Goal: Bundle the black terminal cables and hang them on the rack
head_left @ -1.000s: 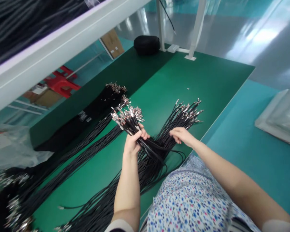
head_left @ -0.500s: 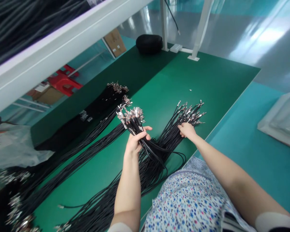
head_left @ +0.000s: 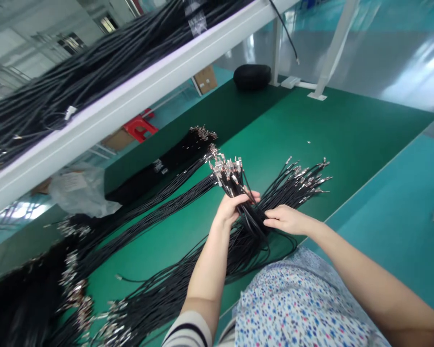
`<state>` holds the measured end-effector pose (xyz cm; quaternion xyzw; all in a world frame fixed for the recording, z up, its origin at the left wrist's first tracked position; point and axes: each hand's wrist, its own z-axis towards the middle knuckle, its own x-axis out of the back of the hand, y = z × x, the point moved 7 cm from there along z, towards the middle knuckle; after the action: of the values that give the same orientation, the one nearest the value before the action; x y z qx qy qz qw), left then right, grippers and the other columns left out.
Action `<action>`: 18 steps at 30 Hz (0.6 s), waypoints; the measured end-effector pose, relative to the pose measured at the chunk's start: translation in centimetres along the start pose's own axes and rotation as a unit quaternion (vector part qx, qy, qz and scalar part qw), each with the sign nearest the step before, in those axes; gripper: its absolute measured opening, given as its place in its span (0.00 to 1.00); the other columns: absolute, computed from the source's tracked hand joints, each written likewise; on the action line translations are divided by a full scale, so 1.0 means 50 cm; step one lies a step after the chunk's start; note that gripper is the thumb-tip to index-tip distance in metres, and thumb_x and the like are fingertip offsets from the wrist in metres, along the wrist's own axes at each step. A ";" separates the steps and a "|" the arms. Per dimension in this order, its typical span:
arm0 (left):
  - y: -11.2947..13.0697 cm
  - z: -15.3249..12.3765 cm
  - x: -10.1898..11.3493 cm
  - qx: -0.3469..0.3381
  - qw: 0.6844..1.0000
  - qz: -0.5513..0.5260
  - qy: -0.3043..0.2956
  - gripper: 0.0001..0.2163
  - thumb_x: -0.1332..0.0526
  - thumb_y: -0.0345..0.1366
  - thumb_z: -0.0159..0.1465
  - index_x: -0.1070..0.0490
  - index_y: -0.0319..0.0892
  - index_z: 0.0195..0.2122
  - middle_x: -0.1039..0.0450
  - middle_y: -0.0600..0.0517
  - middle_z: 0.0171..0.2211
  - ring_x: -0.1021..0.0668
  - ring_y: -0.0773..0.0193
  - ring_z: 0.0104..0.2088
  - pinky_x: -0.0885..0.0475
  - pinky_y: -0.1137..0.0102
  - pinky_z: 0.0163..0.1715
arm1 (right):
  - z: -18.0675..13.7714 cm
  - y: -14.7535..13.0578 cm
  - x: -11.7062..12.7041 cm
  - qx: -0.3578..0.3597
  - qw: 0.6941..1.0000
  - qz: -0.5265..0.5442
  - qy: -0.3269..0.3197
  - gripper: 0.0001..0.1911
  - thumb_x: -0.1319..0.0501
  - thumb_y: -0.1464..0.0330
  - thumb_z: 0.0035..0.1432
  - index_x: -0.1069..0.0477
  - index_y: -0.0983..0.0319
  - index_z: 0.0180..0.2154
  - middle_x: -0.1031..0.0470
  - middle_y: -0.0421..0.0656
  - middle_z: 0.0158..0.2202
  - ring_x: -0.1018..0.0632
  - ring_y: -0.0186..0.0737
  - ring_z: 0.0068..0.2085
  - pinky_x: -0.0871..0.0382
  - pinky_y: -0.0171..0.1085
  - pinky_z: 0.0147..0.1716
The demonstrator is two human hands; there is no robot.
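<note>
My left hand (head_left: 230, 208) is closed round a bundle of thin black cables (head_left: 235, 185), held up off the green table mat (head_left: 347, 130) with their silver metal terminals fanned out on top. My right hand (head_left: 287, 220) sits just right of it, fingers curled and pinching at the cables below the left hand's grip. A loose pile of the same cables (head_left: 296, 180) lies on the mat under and behind both hands, its terminals pointing to the right.
More long black cable bundles (head_left: 148, 209) run diagonally across the mat to the lower left. A white shelf rail (head_left: 130, 103) overhead carries further cables. A black pouch (head_left: 252, 76) and white frame posts (head_left: 331, 48) stand at the far end. A plastic bag (head_left: 81, 190) lies left.
My right hand left the loose pile's terminal end and came back to the held bundle. The view swung, showing more of the overhead shelf.
</note>
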<state>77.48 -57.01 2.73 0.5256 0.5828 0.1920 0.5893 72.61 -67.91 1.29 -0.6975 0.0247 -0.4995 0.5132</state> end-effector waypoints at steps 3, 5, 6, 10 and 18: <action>0.000 -0.006 0.014 -0.015 1.000 -0.005 0.025 0.12 0.34 0.31 0.46 0.33 0.36 0.31 0.29 0.51 0.23 0.25 0.66 0.24 0.30 0.69 0.30 | 0.004 0.002 0.004 -0.020 0.998 0.025 0.052 0.22 0.54 0.59 0.61 0.42 0.63 0.19 0.44 0.35 0.16 0.41 0.28 0.20 0.50 0.30 0.23; 0.001 -0.005 0.018 -0.020 0.999 -0.006 0.035 0.14 0.34 0.31 0.46 0.33 0.36 0.34 0.30 0.53 0.22 0.26 0.68 0.23 0.31 0.70 0.28 | 0.004 0.006 0.015 -0.054 0.991 0.044 0.110 0.22 0.56 0.59 0.62 0.39 0.64 0.21 0.42 0.36 0.17 0.39 0.28 0.21 0.49 0.30 0.24; 0.001 -0.004 0.016 -0.020 0.999 -0.001 0.031 0.14 0.34 0.32 0.46 0.33 0.36 0.34 0.30 0.53 0.22 0.27 0.68 0.23 0.32 0.71 0.28 | 0.005 0.004 0.018 -0.067 0.989 0.046 0.125 0.22 0.56 0.60 0.62 0.38 0.64 0.21 0.41 0.37 0.17 0.39 0.28 0.21 0.49 0.30 0.24; 0.006 -0.007 0.000 -0.022 0.999 0.046 -0.006 0.12 0.35 0.32 0.46 0.31 0.34 0.32 0.29 0.49 0.28 0.28 0.68 0.24 0.34 0.72 0.25 | 0.019 -0.027 0.019 -0.060 0.994 0.024 0.092 0.22 0.55 0.61 0.61 0.43 0.64 0.18 0.45 0.36 0.16 0.42 0.27 0.19 0.51 0.31 0.22; 0.006 -0.025 0.003 -0.023 0.998 0.014 -0.060 0.10 0.36 0.34 0.50 0.35 0.39 0.32 0.34 0.55 0.21 0.28 0.67 0.25 0.32 0.64 0.35 | 0.013 0.055 -0.031 -0.145 0.934 0.327 0.028 0.18 0.49 0.57 0.56 0.36 0.64 0.25 0.38 0.35 0.15 0.35 0.28 0.16 0.42 0.28 0.17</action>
<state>76.51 -56.27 3.21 0.5307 0.5344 0.1812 0.6324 73.61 -67.92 -1.74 -0.7035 0.3374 -0.3143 0.5408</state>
